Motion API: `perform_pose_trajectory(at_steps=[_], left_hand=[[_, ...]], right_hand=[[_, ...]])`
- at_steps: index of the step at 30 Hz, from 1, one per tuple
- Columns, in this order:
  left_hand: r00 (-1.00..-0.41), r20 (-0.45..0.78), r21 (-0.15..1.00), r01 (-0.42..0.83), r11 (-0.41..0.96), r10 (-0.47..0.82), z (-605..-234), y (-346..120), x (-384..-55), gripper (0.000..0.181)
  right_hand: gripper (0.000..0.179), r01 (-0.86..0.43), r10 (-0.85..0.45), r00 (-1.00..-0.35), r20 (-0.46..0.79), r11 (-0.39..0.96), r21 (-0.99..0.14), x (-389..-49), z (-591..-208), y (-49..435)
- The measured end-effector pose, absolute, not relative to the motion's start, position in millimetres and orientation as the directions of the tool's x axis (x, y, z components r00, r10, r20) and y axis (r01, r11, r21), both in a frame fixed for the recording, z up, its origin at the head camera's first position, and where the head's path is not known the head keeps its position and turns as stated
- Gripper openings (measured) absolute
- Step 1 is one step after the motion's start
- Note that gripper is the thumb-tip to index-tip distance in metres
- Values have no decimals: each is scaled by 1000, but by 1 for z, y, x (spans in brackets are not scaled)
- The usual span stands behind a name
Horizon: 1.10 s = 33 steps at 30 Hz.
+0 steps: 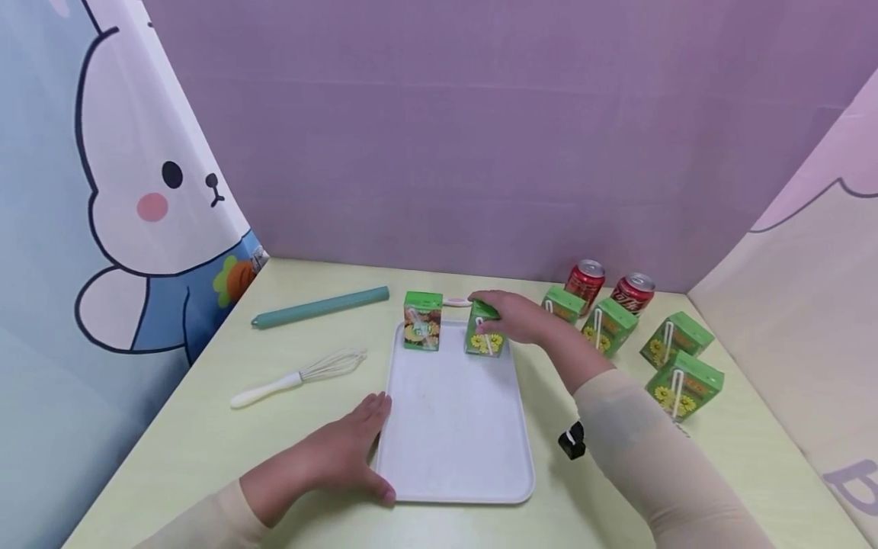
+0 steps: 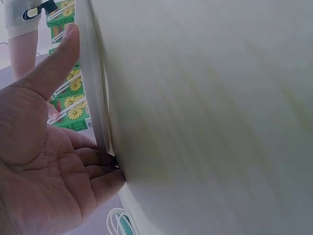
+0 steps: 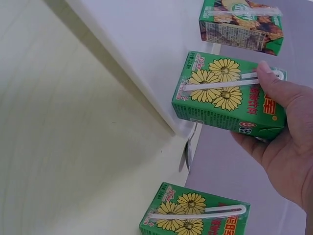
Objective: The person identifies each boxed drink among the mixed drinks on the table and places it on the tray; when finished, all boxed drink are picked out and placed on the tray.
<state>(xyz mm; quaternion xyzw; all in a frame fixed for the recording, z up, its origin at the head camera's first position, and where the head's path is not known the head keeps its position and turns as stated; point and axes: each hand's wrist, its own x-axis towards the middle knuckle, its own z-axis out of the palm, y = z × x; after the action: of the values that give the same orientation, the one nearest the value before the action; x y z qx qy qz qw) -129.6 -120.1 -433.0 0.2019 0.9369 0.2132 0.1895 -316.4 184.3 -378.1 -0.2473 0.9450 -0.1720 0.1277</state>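
My right hand grips the top of a green drink carton with yellow flowers and a straw on its front. This carton stands upright at the far right corner of a white tray. A green carton with a brown picture stands at the tray's far left corner, apart from it. My left hand lies against the tray's left edge near the front corner, thumb spread from the fingers. In the left wrist view, the fingertips touch down beside the tray's edge.
Several green cartons and two red cans stand on the table's right side. A whisk and a teal stick lie to the left. Behind the tray is a pinkish-white handle; a small black object is near the right sleeve.
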Motion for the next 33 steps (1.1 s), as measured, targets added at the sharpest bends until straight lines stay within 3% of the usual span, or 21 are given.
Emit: perform_pose_trajectory(at_steps=[10,17,27,33], left_hand=[[-846,-292,473,277,836,446,-431,-119,-129,138],[-844,-285,470,289,834,453,-431,-119,-129,137],[-842,-283,465,299,834,459,-430,-120,-131,138],[-841,-290,472,290,833,457,-432,-120,-130,138]], right_hand=[[77,-390,-468,-882,-59,792,-470,-312,-352,214],[78,-295,-319,-948,9,866,-403,-322,-334,255],[83,-161,-217,-968,-124,921,-354,-331,-351,276],[68,-116,-179,-964,-197,948,-295,-333,-363,277]])
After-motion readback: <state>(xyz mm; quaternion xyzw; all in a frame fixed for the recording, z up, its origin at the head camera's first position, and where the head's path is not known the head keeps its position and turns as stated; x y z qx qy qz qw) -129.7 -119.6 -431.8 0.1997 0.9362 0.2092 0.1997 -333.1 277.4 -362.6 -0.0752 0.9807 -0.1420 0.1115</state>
